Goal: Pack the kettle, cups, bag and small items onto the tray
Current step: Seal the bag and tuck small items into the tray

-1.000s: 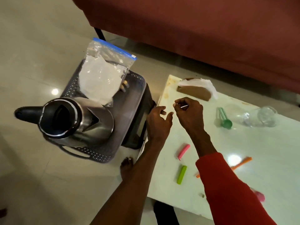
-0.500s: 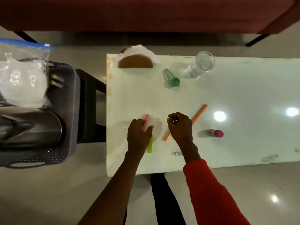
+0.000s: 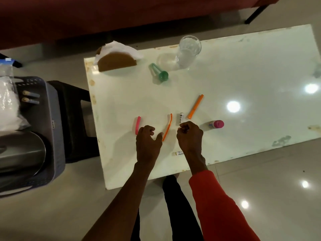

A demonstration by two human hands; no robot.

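The left hand (image 3: pixel 147 145) is held over the white surface (image 3: pixel 243 70) with fingers loosely curled and thumb spread; nothing is gripped, and its fingertips lie just beside the pink clip (image 3: pixel 137 125). The right hand (image 3: pixel 190 136) is curled closed, something thin and small apparently pinched between thumb and fingers; what it is cannot be told.

Between the hands an orange clip (image 3: pixel 168 126) is seen, with a small white tube (image 3: pixel 180 117) and an orange pen (image 3: pixel 195 106) beyond the right hand. A pink-capped bottle (image 3: pixel 217 124) lies to the right. Near the surface's front edge a white labelled item (image 3: pixel 177 153) shows the letters "Heyb", the rest being hidden by the wrist.

The clear glass (image 3: pixel 188 51) and a green item (image 3: pixel 159 73) stand farther back. On the grey tray (image 3: pixel 52 119) at left, the steel kettle (image 3: pixel 20 152) and the plastic bag (image 3: pixel 8 101) are already placed.
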